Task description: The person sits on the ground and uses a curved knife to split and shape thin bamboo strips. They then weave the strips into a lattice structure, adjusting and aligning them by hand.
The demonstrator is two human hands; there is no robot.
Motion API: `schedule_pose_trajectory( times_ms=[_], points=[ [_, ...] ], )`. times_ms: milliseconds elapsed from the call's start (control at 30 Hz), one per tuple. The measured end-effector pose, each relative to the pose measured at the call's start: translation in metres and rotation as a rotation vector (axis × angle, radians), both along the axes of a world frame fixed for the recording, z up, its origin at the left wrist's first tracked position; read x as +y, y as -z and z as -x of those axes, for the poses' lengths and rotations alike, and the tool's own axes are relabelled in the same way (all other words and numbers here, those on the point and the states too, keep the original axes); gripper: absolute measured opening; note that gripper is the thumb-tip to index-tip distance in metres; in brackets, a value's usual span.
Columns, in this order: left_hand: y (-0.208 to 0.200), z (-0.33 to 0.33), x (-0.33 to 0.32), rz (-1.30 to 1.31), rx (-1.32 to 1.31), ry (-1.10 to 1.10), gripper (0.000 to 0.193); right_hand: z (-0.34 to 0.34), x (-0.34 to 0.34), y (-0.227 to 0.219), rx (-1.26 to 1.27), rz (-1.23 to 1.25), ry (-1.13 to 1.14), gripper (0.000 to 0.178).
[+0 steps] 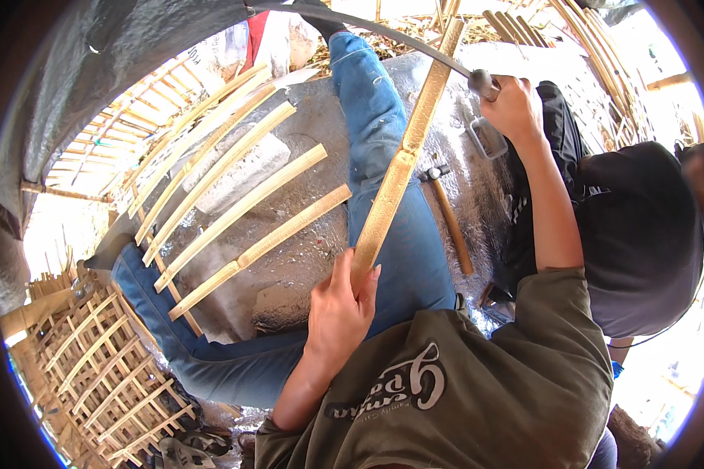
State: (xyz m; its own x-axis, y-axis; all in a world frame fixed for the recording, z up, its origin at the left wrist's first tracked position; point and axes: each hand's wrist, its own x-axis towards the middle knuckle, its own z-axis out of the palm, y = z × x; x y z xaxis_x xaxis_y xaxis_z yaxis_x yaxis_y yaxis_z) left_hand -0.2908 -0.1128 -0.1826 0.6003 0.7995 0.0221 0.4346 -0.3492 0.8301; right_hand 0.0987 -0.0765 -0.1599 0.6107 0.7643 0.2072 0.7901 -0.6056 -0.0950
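Observation:
My left hand [339,313] grips the lower end of a long split bamboo slat [400,164]. The slat slants up and away across my jeans-clad leg, with a raised node near its middle. In my right hand [513,109] is the handle of a long-bladed knife [414,43]. Its dark blade stretches to the far left and crosses the slat near the upper end; whether it touches the bamboo I cannot tell. A hammer [450,221] with a wooden handle lies beside my leg, right of the slat.
Several bamboo slats [242,217] lie side by side at the left, near a pale stone block [242,168]. A woven bamboo lattice [105,371] is at the lower left. Close on the right sits a person in black [637,234]. A metal loop [486,139] lies below my right hand.

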Motion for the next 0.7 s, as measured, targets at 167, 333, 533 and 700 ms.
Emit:
schedule_pose_trajectory(
  times_ms=[167,333,533,700],
  points=[
    [-0.003,0.010,0.001,-0.016,0.022,-0.013,0.036,0.019,0.003,-0.009,0.003,-0.055,-0.046,0.036],
    [-0.008,0.016,0.001,-0.036,0.045,-0.023,0.035,-0.009,0.018,-0.009,-0.033,-0.028,0.003,0.039],
    [-0.005,0.014,-0.005,-0.050,0.061,0.013,0.039,-0.065,0.024,0.009,-0.045,0.072,0.015,0.042],
    [0.003,0.008,-0.003,-0.152,0.077,0.024,0.038,-0.062,0.022,0.023,0.007,0.068,0.041,0.044]
  ],
)
